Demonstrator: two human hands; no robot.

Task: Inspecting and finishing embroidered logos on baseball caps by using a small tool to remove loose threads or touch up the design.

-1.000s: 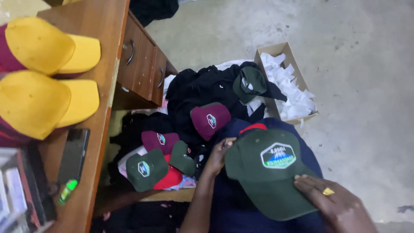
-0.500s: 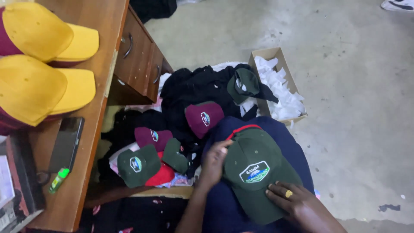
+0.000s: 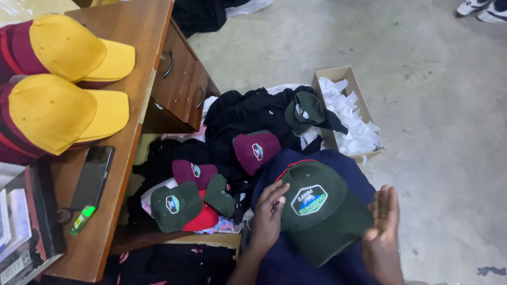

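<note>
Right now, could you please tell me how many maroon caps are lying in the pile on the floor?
2: one maroon cap on the black clothing at the pile's middle, another maroon cap lower left, just above a dark green cap. More may be buried beneath the clothes.

Your wooden desk (image 3: 119, 31) stood at the left and carried two yellow-fronted caps (image 3: 63, 113), a dark phone (image 3: 93, 178) and a small green lighter (image 3: 83, 219). The concrete floor (image 3: 422, 79) held a cardboard box (image 3: 338, 74) of white paper beside a heap of dark clothes (image 3: 248, 113).
</note>
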